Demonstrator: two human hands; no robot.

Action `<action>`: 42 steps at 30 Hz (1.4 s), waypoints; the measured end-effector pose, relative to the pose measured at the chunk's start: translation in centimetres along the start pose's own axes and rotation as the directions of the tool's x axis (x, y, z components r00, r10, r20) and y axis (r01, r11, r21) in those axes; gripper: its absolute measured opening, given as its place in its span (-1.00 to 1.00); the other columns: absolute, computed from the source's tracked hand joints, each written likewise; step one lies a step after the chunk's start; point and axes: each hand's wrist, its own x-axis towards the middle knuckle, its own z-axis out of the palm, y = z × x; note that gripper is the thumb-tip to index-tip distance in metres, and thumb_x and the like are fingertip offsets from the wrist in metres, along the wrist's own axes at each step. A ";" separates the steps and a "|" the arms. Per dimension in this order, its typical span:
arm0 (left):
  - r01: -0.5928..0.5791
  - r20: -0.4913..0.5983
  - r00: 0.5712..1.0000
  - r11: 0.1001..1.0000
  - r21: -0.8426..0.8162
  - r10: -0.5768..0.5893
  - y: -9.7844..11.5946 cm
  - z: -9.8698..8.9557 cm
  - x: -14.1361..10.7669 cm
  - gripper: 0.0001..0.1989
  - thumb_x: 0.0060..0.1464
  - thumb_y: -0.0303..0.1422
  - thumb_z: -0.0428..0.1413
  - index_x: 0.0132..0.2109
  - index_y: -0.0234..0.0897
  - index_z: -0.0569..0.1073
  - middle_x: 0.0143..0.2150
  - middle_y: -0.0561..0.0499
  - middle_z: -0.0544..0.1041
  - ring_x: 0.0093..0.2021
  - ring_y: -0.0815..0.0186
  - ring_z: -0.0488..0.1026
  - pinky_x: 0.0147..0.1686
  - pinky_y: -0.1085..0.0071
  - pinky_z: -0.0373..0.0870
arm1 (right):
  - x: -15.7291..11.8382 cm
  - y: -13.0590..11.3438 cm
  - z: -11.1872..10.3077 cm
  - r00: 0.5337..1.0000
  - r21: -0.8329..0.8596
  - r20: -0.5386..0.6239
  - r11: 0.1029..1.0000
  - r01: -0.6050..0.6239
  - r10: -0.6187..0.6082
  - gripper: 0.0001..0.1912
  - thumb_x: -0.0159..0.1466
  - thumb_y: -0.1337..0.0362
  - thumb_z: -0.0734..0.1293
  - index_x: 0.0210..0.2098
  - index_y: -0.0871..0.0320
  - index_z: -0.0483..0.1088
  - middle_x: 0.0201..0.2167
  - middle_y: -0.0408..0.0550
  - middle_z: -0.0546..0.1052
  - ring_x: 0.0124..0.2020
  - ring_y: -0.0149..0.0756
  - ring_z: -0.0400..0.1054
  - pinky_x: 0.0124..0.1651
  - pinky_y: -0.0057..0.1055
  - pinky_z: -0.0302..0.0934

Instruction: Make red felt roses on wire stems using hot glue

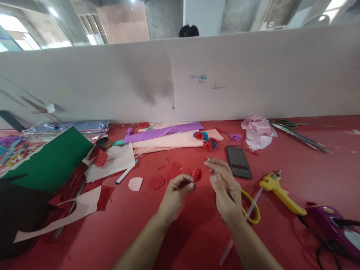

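My left hand [178, 193] pinches a small red paper flower [197, 175] by its base, above the middle of the red table. Just to its right, my right hand [226, 187] is closed round a slim, pale pointed tool [208, 159]. Its tip shows past the fingers, but its exact kind is unclear. The flower and the tool are apart. Round red paper pieces [156, 182] lie beyond my left hand. Beside my right wrist rests a yellow ring-shaped handle [254, 210], partly hidden by the wrist.
A phone [239, 162] lies behind my right hand, with a yellow glue gun [282, 193] to its right. Red and blue paper flowers [208, 145] sit near folded peach paper [168, 141]. Green card [53, 159] and paper scraps cover the left. A white partition [112, 82] stands behind.
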 end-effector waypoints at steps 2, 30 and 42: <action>-0.011 -0.019 1.000 1.000 0.026 0.011 0.3 0.3 -0.1 -0.83 -0.25 -0.40 0.34 -0.43 -0.29 0.52 -0.48 0.08 0.43 -0.42 0.45 0.30 -0.32 0.50 0.19 | -0.1 -0.5 -0.4 0.995 -0.132 0.063 0.988 0.081 -0.073 -0.72 0.29 0.28 0.24 -0.04 -0.05 0.46 -0.02 0.02 0.37 0.03 -0.12 0.25 0.08 -0.07 0.15; -0.047 -0.040 0.998 0.998 0.037 0.049 0.5 0.5 -0.3 -0.84 -0.17 -0.35 0.31 -0.40 -0.31 0.51 -0.54 0.10 0.38 -0.50 0.47 0.22 -0.45 0.49 0.11 | 0.1 -0.7 -0.6 0.965 -0.380 0.068 0.888 0.259 -0.252 -0.64 0.24 0.40 0.25 0.01 0.02 0.39 -0.08 0.05 0.36 -0.09 -0.12 0.31 -0.02 -0.02 0.24; -0.057 -0.077 0.995 0.998 -0.015 0.055 0.3 0.5 -0.3 -0.84 -0.21 -0.35 0.33 -0.45 -0.30 0.54 -0.58 0.11 0.39 -0.52 0.48 0.22 -0.46 0.50 0.11 | 0.0 -0.5 -0.6 0.969 -0.266 0.004 0.934 0.238 -0.246 -0.64 0.25 0.42 0.25 0.01 0.03 0.39 -0.09 0.01 0.36 -0.03 -0.17 0.27 0.01 -0.13 0.19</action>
